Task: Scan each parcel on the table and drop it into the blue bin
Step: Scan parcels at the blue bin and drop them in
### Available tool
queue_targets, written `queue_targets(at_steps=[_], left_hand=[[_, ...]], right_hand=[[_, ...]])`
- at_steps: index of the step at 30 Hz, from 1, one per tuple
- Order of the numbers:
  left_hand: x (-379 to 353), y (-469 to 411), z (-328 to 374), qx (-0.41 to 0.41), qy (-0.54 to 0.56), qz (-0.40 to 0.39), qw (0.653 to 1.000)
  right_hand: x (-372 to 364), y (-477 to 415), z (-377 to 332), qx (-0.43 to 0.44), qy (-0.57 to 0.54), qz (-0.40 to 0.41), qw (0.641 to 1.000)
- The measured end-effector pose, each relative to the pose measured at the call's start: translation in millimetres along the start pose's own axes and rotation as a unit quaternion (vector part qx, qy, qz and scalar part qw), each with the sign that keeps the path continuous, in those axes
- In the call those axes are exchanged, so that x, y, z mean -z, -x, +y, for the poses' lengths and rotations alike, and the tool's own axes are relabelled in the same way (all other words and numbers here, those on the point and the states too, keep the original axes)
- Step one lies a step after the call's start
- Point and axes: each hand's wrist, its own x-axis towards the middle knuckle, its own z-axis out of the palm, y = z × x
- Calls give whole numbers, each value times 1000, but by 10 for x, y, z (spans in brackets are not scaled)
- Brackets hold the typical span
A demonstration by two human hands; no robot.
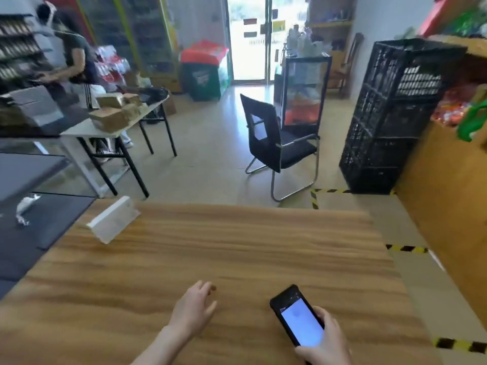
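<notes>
I look across a wooden table (237, 246). My right hand (325, 341) grips a black handheld scanner (297, 316) with a lit screen, low at the near right. My left hand (193, 309) hovers over the tabletop near the middle with relaxed fingers and holds nothing. A white box-shaped parcel (113, 219) lies tilted at the table's far left corner. No blue bin is in view.
A black chair (274, 143) stands beyond the table, with stacked black crates (390, 119) to its right. A second table (110, 125) at the left carries several cardboard boxes; a person stands behind it. Yellow-black tape (329, 191) marks the floor.
</notes>
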Motion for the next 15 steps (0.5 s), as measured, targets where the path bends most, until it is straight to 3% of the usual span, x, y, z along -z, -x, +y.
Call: queue_targets(at_steps=[8, 15], left_hand=[[709, -809, -1686, 116, 27, 40, 992], [1385, -1373, -2761, 212, 21, 169, 962]], right_hand=[[-1425, -1000, -1275, 14, 36, -109, 993], [-2379, -1173, -2029, 19, 118, -137, 983]])
